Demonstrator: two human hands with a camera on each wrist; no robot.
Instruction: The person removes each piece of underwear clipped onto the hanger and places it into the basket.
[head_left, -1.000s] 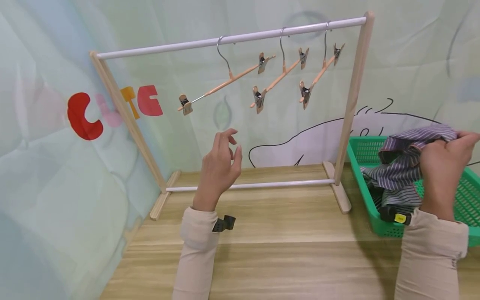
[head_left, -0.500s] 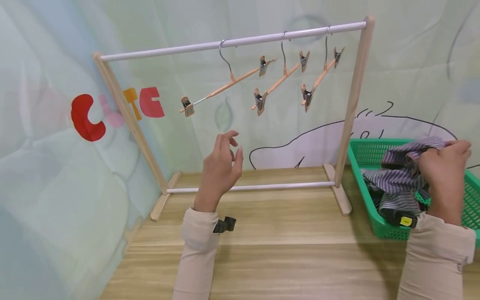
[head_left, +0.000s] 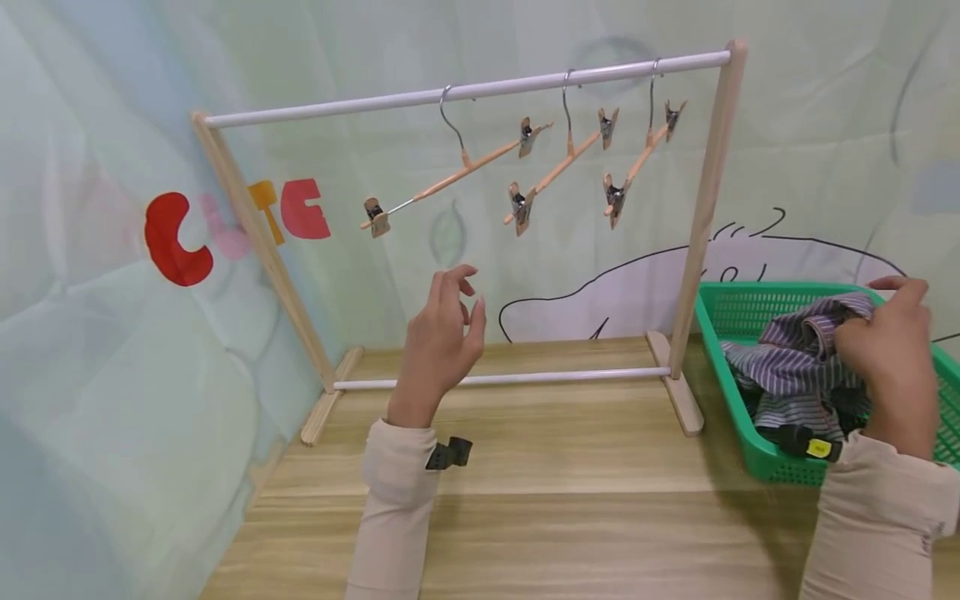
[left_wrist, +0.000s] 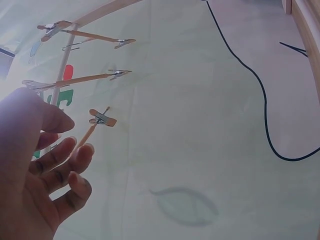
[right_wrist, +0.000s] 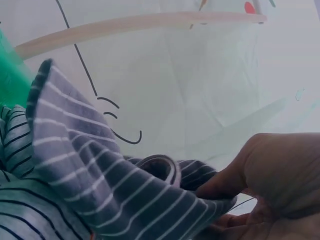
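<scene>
My right hand (head_left: 892,358) is over the green basket (head_left: 716,375) at the right of the head view. It pinches a grey-purple striped cloth (right_wrist: 105,165) between thumb and fingers, as the right wrist view shows. In the head view the gathered cloth (head_left: 787,354) hangs down onto other striped fabric (right_wrist: 25,210) in the basket; its kind of garment cannot be made out. My left hand (head_left: 442,342) is raised in front of the rack, fingers loosely bent, holding nothing. Behind and above it hang clip hangers, the nearest being the leftmost hanger (head_left: 457,175).
A small wooden rack (head_left: 708,217) stands on the wood-grain table (head_left: 562,533), with a white top rail (head_left: 322,110). The middle hanger (head_left: 555,171) and right hanger (head_left: 641,162) hang from it. A printed curtain (head_left: 90,375) lies behind and to the left.
My right hand has come down a little and slightly left with the striped cloth, which now bunches lower in the basket. The left hand stays nearly still, and the head view has tilted slightly.
</scene>
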